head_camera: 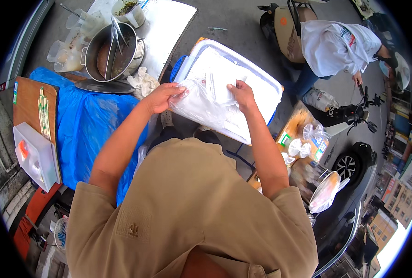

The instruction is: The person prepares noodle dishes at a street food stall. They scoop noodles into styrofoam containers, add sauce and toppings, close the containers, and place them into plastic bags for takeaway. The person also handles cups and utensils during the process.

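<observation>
Over a white plastic tub [184,71], my left hand [161,98] pinches the edge of a clear thin plastic bag [191,93]. My right hand [242,96] grips the edge of a white flat item [220,87] between thumb and fingers. That item lies against or partly inside the bag; which of the two I cannot tell. Beneath both hands, a white sheet or cloth [258,100] covers much of the tub's inside. What lies under the sheet is hidden.
At upper left stands a metal pot [133,64] with dark liquid and utensils, beside plastic jugs [136,15]. Blue plastic sheeting [84,121] drapes the left side. Bagged items [299,147] sit on a board at right. A person in a white shirt [334,47] is by a scooter [286,31].
</observation>
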The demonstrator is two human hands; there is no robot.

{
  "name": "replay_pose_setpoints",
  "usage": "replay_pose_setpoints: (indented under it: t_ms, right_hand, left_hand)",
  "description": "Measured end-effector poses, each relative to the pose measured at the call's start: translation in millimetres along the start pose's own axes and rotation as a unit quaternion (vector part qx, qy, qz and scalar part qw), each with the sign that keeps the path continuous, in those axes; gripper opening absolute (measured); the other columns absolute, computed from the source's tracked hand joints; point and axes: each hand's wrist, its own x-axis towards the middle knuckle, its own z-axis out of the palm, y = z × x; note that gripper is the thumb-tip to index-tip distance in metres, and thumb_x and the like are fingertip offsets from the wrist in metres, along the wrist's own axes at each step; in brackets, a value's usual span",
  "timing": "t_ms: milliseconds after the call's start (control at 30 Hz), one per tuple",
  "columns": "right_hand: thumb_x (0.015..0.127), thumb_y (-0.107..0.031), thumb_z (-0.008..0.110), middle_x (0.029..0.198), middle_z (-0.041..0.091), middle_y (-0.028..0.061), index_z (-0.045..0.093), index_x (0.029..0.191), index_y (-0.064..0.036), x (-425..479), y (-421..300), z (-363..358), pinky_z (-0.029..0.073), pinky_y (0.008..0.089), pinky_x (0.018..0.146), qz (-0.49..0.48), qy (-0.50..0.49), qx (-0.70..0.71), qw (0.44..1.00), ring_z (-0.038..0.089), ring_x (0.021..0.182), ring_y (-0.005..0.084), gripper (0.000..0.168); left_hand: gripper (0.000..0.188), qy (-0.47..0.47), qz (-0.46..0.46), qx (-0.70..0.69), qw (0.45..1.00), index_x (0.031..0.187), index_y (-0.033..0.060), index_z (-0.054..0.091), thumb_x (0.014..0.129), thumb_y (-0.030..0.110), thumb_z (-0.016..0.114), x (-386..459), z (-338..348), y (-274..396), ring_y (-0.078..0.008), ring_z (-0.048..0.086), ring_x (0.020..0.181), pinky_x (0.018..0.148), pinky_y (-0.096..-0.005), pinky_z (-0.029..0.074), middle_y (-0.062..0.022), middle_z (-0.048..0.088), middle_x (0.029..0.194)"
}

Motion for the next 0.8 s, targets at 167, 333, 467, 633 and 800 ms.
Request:
replay_pose_setpoints:
  t_ms: [167,333,467,633,800]
  right_hand:
    - [0.092,-0.006,0.07,0.11,0.071,0.0091,0.063,0.126,0.005,-31.4,-68.6,-47.8,0.053,0.0289,0.086,-0.102,0.039,0.006,0.994,0.067,0.095,0.0151,0.036]
    - [0.092,-0.011,0.074,0.111,0.07,0.0061,0.064,0.128,0.002,-71.1,-107.2,-42.9,0.048,0.0294,0.095,-0.083,-0.1,-0.04,0.991,0.063,0.103,0.0135,0.04]
    - [0.089,-0.02,0.076,0.118,0.071,0.0133,0.066,0.128,-0.001,-47.0,-67.9,-0.5,0.049,0.0359,0.098,-0.047,-0.14,-0.239,0.96,0.066,0.108,0.0258,0.044]
    - [0.086,-0.023,0.077,0.123,0.068,0.023,0.065,0.129,-0.001,-6.4,-5.5,33.7,0.048,0.0414,0.101,-0.105,-0.101,-0.41,0.9,0.064,0.115,0.0379,0.049]
    - [0.085,-0.025,0.079,0.117,0.067,0.0181,0.067,0.125,-0.003,-13.6,-10.7,11.8,0.049,0.0407,0.099,-0.251,0.055,-0.426,0.867,0.062,0.111,0.0376,0.047]
  left_hand:
    - [0.03,-0.015,-0.031,0.003,0.999,0.125,-0.0002,0.061,0.1,0.016,0.064,54.4,4.0,0.3,-0.0139,0.067,0.102,0.093,-0.032,0.055,-0.0061,0.07,0.115]
    - [0.027,-0.004,-0.038,0.031,0.999,0.122,-0.0001,0.061,0.099,0.015,0.064,109.5,-12.9,0.2,-0.0159,0.068,0.1,0.09,-0.0305,0.056,-0.0076,0.069,0.114]
    - [0.027,0.025,-0.047,0.048,0.997,0.118,-0.0011,0.061,0.099,0.018,0.064,125.3,-9.1,1.8,-0.0194,0.068,0.1,0.091,-0.0329,0.056,-0.008,0.068,0.109]
    - [0.029,0.081,-0.031,0.206,0.975,0.117,0.0001,0.063,0.099,0.023,0.063,134.9,-16.5,-6.0,-0.0178,0.063,0.096,0.087,-0.0319,0.05,-0.0066,0.066,0.106]
    - [0.042,0.113,0.02,0.351,0.929,0.128,-0.0018,0.061,0.098,0.027,0.064,110.9,-6.2,-13.3,-0.0192,0.061,0.102,0.091,-0.0333,0.048,-0.0081,0.064,0.11]
